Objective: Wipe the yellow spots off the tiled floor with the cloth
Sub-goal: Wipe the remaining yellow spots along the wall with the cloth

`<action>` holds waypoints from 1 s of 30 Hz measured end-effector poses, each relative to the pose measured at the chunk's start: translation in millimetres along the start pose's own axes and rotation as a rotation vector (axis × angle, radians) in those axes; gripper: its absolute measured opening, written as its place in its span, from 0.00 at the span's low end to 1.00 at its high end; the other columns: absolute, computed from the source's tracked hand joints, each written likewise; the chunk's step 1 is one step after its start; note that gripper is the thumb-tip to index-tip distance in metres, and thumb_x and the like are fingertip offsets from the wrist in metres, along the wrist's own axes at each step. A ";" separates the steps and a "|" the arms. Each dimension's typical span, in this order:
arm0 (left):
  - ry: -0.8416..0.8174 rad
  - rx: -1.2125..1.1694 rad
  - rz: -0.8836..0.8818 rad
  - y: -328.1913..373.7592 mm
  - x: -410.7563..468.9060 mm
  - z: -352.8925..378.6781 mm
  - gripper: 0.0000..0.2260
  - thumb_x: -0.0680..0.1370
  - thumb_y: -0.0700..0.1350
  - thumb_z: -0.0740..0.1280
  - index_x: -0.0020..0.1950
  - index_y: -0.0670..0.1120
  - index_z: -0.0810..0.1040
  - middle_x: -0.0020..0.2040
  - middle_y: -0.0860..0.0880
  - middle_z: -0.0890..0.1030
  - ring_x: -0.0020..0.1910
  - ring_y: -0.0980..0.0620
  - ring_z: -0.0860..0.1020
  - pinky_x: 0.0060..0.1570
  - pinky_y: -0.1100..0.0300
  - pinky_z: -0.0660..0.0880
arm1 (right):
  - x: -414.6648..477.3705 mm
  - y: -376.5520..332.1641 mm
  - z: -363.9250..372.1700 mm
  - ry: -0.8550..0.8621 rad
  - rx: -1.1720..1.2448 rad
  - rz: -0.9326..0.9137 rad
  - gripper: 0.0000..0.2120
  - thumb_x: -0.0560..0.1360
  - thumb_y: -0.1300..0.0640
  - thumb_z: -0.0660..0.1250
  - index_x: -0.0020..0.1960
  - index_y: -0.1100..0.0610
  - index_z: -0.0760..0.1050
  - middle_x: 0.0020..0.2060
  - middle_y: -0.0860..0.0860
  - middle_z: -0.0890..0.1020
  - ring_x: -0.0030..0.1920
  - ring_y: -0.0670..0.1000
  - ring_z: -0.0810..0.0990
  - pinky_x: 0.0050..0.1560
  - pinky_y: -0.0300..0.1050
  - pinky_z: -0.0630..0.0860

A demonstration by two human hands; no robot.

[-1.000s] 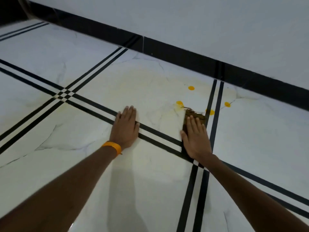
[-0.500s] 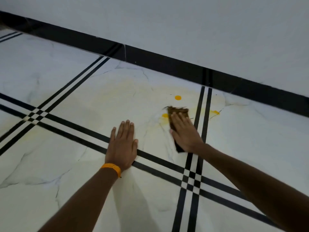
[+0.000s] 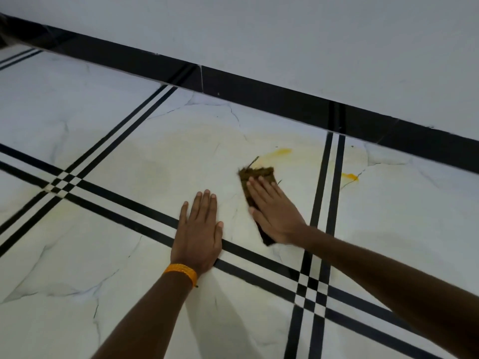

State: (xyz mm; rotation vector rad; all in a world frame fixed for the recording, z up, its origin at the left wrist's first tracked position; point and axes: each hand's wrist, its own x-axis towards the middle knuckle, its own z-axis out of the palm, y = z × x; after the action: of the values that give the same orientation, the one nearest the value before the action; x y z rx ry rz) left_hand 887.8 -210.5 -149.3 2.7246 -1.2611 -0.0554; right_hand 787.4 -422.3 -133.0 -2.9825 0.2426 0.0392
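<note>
My right hand (image 3: pixel 274 211) lies flat on a dark brown cloth (image 3: pixel 255 173) and presses it onto the white tiled floor (image 3: pixel 129 156). The cloth's frayed far end sticks out past my fingertips. Just beyond it is a smeared yellow spot (image 3: pixel 281 152). Another smeared yellow spot (image 3: pixel 350 176) sits to the right, past the double black lines. My left hand (image 3: pixel 198 233) rests flat on the floor beside the cloth, fingers together, an orange band on its wrist. A faint yellowish film covers the tile around the cloth.
A black skirting strip (image 3: pixel 259 97) and a white wall (image 3: pixel 285 35) run across the back, close behind the spots. Double black lines (image 3: pixel 334 177) cross the floor in a grid.
My right hand has slid the cloth left across the tile. The round spot ahead of it is now a smear, and the spot beside the cloth is gone. My left hand stays planted.
</note>
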 end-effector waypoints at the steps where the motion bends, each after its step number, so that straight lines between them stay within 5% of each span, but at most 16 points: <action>1: 0.001 -0.005 0.000 1.3 -0.4 -0.9 0.29 0.81 0.54 0.43 0.81 0.43 0.47 0.81 0.43 0.50 0.80 0.45 0.48 0.77 0.44 0.48 | -17.2 0.4 -1.6 -0.057 -0.012 -0.131 0.30 0.85 0.43 0.40 0.83 0.56 0.44 0.82 0.51 0.46 0.82 0.51 0.40 0.81 0.53 0.40; 4: -0.004 -0.004 0.005 1.2 -0.2 -0.5 0.29 0.81 0.54 0.43 0.81 0.43 0.46 0.81 0.44 0.49 0.80 0.46 0.47 0.78 0.44 0.48 | -25.2 51.0 -14.9 -0.109 0.004 -0.265 0.29 0.85 0.43 0.42 0.83 0.53 0.44 0.82 0.48 0.46 0.82 0.48 0.40 0.81 0.50 0.39; 7: -0.006 -0.003 -0.001 1.2 -0.1 -0.1 0.29 0.81 0.54 0.41 0.81 0.43 0.46 0.81 0.44 0.48 0.80 0.46 0.46 0.78 0.44 0.48 | 17.4 109.0 -22.5 0.065 -0.011 0.227 0.38 0.80 0.34 0.34 0.83 0.57 0.48 0.82 0.54 0.51 0.82 0.54 0.46 0.81 0.57 0.47; 11: -0.024 -0.002 0.008 0.2 -0.1 -0.2 0.30 0.81 0.54 0.39 0.81 0.43 0.44 0.81 0.44 0.47 0.80 0.46 0.44 0.78 0.44 0.46 | 88.9 102.1 -17.9 0.087 -0.005 0.624 0.32 0.84 0.44 0.41 0.82 0.60 0.46 0.82 0.57 0.50 0.82 0.59 0.48 0.80 0.57 0.45; 13: -0.023 -0.002 0.015 0.9 0.0 -1.1 0.30 0.81 0.54 0.39 0.81 0.43 0.44 0.81 0.44 0.46 0.80 0.46 0.44 0.78 0.45 0.46 | 112.2 75.1 -18.2 0.079 0.020 0.527 0.32 0.84 0.44 0.40 0.82 0.62 0.47 0.82 0.58 0.52 0.81 0.60 0.50 0.80 0.56 0.45; 16: -0.012 0.002 0.010 0.8 1.2 -1.8 0.30 0.81 0.54 0.40 0.81 0.43 0.45 0.81 0.44 0.48 0.80 0.46 0.46 0.78 0.45 0.47 | 100.0 11.2 -9.6 0.054 -0.025 0.122 0.30 0.85 0.47 0.45 0.82 0.61 0.52 0.81 0.58 0.57 0.81 0.59 0.53 0.80 0.56 0.47; 19: -0.016 0.000 0.012 1.8 0.9 -2.5 0.30 0.81 0.54 0.40 0.81 0.43 0.46 0.81 0.44 0.49 0.80 0.46 0.46 0.78 0.44 0.47 | 25.2 -20.8 0.3 -0.024 -0.021 -0.211 0.29 0.86 0.45 0.46 0.83 0.55 0.47 0.82 0.52 0.50 0.82 0.53 0.45 0.81 0.51 0.40; 21: -0.019 -0.013 0.009 1.3 1.1 -2.5 0.30 0.81 0.54 0.40 0.81 0.43 0.46 0.81 0.44 0.48 0.80 0.46 0.46 0.78 0.44 0.47 | -3.6 4.4 -1.2 -0.018 -0.018 -0.213 0.29 0.86 0.44 0.45 0.83 0.54 0.45 0.82 0.50 0.48 0.82 0.51 0.42 0.81 0.51 0.40; 26: -0.020 -0.010 0.001 0.4 -0.1 -1.1 0.29 0.81 0.54 0.41 0.81 0.44 0.45 0.81 0.44 0.48 0.80 0.46 0.46 0.78 0.44 0.48 | 64.6 43.3 -15.7 0.050 0.004 0.360 0.30 0.85 0.45 0.43 0.82 0.58 0.46 0.82 0.55 0.50 0.82 0.57 0.47 0.81 0.56 0.46; 28: -0.017 -0.004 0.001 1.0 -0.6 -1.9 0.29 0.81 0.54 0.41 0.81 0.44 0.46 0.81 0.44 0.49 0.80 0.46 0.46 0.78 0.45 0.47 | 83.4 4.6 -7.0 0.075 0.019 0.280 0.31 0.84 0.46 0.41 0.82 0.60 0.49 0.82 0.58 0.54 0.81 0.60 0.51 0.80 0.56 0.47; 30: -0.014 0.006 0.010 1.6 1.2 -2.0 0.29 0.81 0.54 0.41 0.81 0.43 0.47 0.81 0.44 0.50 0.80 0.46 0.47 0.78 0.44 0.48 | 80.1 -29.2 5.5 0.047 -0.008 -0.025 0.31 0.83 0.46 0.41 0.82 0.59 0.51 0.81 0.56 0.56 0.81 0.58 0.52 0.81 0.55 0.47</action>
State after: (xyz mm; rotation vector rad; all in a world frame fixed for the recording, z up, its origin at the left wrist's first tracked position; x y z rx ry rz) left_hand 887.6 -212.2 -147.1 2.7277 -1.2800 -0.0706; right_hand 871.1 -405.7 -137.2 -2.9965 0.2115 -0.0328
